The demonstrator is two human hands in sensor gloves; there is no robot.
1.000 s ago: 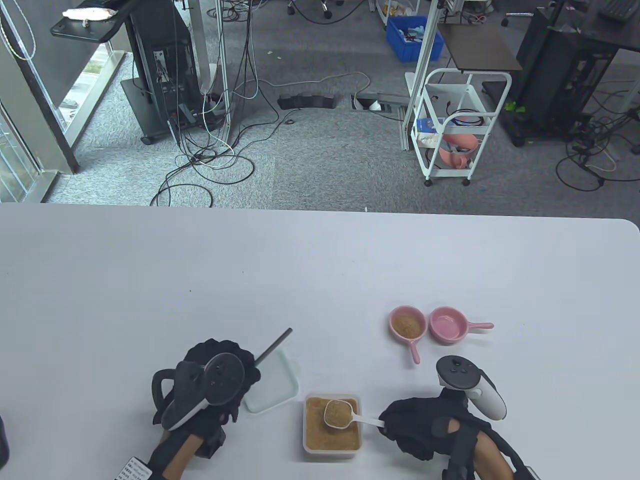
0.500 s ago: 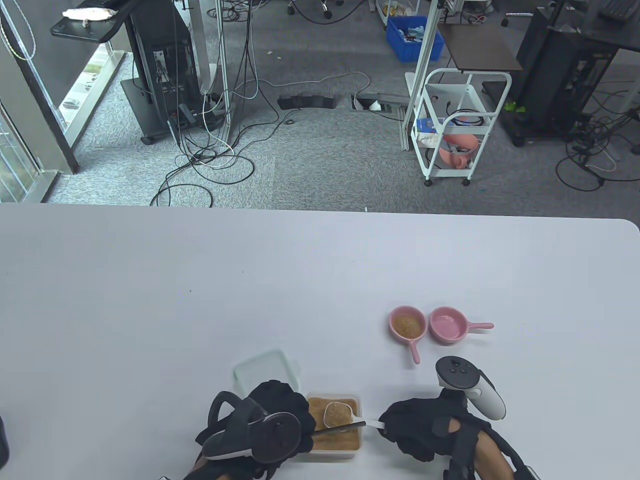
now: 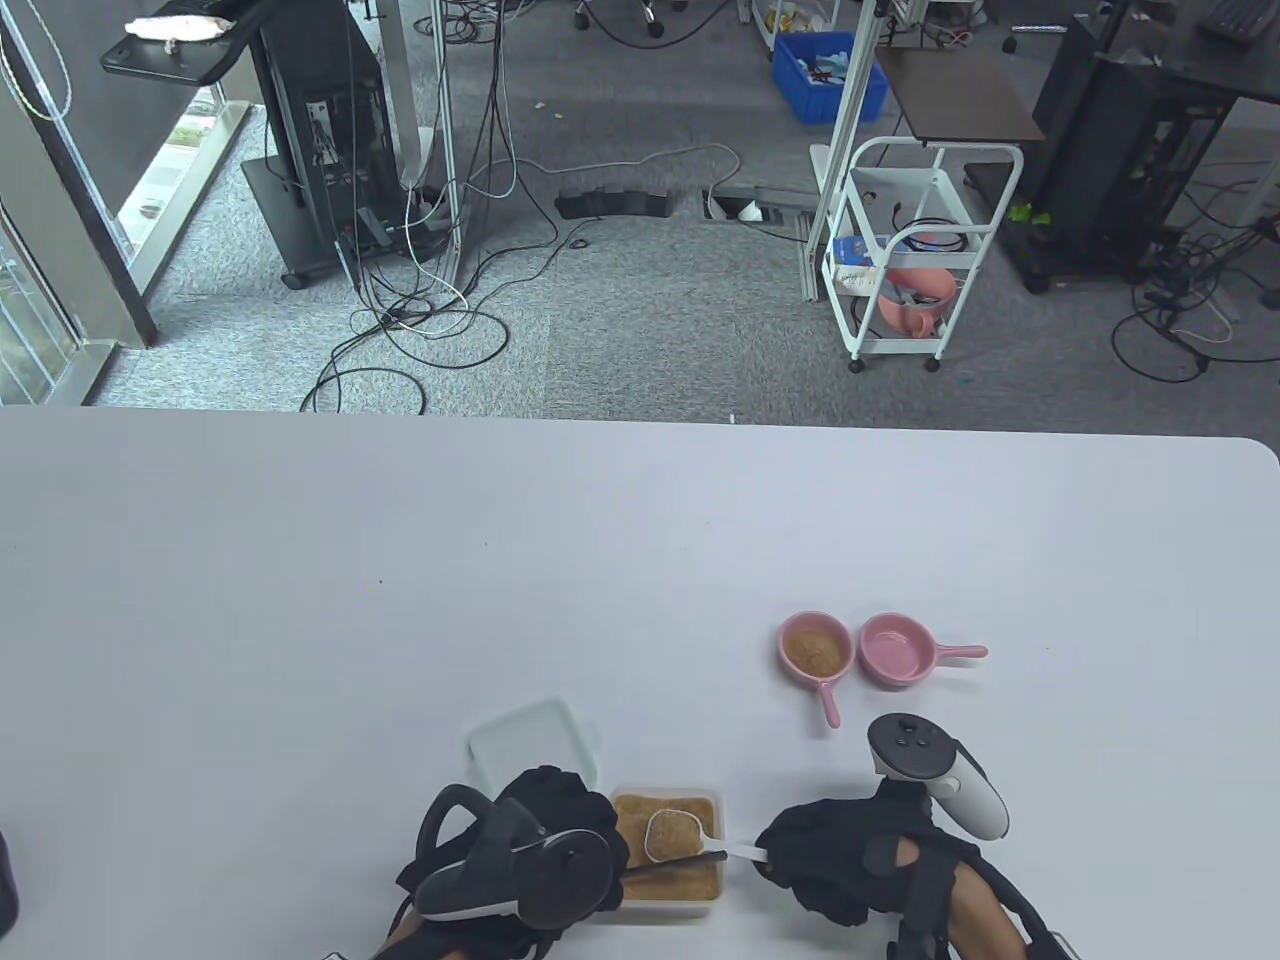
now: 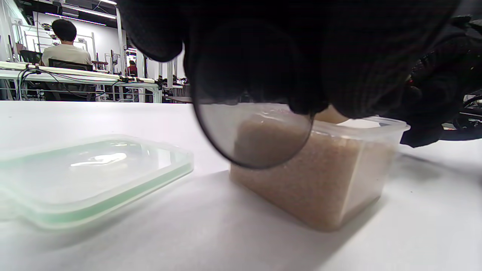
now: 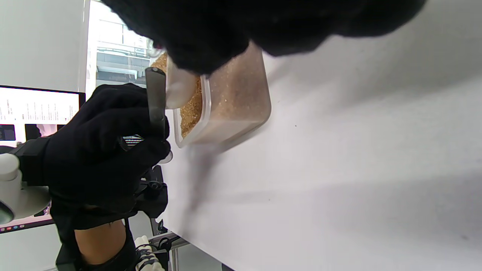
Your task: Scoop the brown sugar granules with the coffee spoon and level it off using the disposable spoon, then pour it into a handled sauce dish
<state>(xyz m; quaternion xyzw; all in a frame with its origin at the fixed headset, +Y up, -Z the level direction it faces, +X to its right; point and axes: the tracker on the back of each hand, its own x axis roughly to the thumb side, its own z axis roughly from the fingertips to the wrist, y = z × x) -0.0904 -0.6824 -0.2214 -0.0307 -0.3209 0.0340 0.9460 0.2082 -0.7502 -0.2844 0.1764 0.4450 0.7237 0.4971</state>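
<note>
- Your right hand [image 3: 835, 865] is curled around the white handle of the coffee spoon [image 3: 672, 836], pinching it near the end; the heaped bowl of the spoon hangs over the middle of the sugar tub [image 3: 665, 890].
- Your left hand [image 3: 545, 830] grips the smoky plastic spoon [image 3: 690, 860] with its fingers wrapped round the round bowl end, seen close up in the left wrist view; the dark handle sticks out to the right.
- That handle lies across the near edge of the coffee spoon's bowl, right where bowl meets handle; you can't tell whether it is actually touching the sugar [image 3: 672, 832] heaped there.
- The tub sits between your two hands, nearly full of brown sugar, its lid off.
- The lid [image 3: 530, 742] lies flat on the table [image 3: 400, 600] just behind your left hand, beside the tub's far left corner.
- Farther back and to the right stand two pink handled dishes side by side, almost touching: the left dish [image 3: 815, 650] holds brown sugar, the right dish [image 3: 895, 650] holds none.
</note>
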